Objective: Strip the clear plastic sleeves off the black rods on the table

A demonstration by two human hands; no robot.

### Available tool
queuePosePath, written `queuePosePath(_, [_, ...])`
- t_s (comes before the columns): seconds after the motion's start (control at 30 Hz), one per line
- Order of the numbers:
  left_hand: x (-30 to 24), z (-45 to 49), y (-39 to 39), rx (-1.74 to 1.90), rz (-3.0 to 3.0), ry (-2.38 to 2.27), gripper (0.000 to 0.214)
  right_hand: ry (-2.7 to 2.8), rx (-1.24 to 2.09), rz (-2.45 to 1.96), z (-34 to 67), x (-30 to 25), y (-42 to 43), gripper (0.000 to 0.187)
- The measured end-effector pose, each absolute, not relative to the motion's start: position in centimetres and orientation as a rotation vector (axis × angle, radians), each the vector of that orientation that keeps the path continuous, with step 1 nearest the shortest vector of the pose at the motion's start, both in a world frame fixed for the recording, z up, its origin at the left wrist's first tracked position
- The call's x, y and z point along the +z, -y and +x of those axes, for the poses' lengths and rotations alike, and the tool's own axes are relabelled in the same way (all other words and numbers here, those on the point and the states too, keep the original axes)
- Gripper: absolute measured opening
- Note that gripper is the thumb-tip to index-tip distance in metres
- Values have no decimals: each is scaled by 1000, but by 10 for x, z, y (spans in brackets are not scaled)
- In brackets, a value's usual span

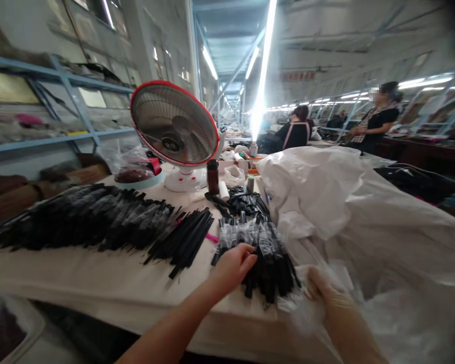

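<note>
Left hand [233,265] rests loosely open on the sleeved black sticks [267,258] at the table's [98,288] near edge. Right hand [328,298] is buried in clear film [301,313], so I can't tell its grip. The sticks look light, stiff and slippery, so I'd grab the bundle mid-length.

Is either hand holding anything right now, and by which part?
Left hand lies on the left side of the wrapped black sticks, grip not clear. Right hand seems to clutch crumpled clear plastic; blur leaves the spot uncertain.
</note>
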State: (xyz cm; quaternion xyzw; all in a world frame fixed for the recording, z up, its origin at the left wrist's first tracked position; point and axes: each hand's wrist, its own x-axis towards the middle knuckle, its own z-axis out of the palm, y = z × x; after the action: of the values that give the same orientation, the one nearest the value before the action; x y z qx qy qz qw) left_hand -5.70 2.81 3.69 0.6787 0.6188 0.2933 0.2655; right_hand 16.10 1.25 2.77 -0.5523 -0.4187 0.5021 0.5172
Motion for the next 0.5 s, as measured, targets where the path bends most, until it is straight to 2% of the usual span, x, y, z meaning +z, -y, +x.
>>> queuePosePath(0.1, [26, -121, -46, 645, 1823, -2096, 25, 954, 1284, -1316, 164, 18, -15, 52])
queuePosePath(0.2, [6, -164, -67, 400, 1763, -2355, 27, 960, 1349, -1305, 153, 15, -15, 40])
queuePosePath(0.33, [-22, -175, -90, 241, 1708, -2513, 29, 968, 1364, -1214, 149, 15, -13, 37])
queuePosePath(0.43, [-33, -174, -100, 228, 1647, -2555, 30, 980, 1285, -1265, 163, 12, -7, 48])
queuePosePath(0.5, [-35, -178, -104, 254, 1598, -2548, 30, 985, 1242, -1314, 175, 7, -3, 46])
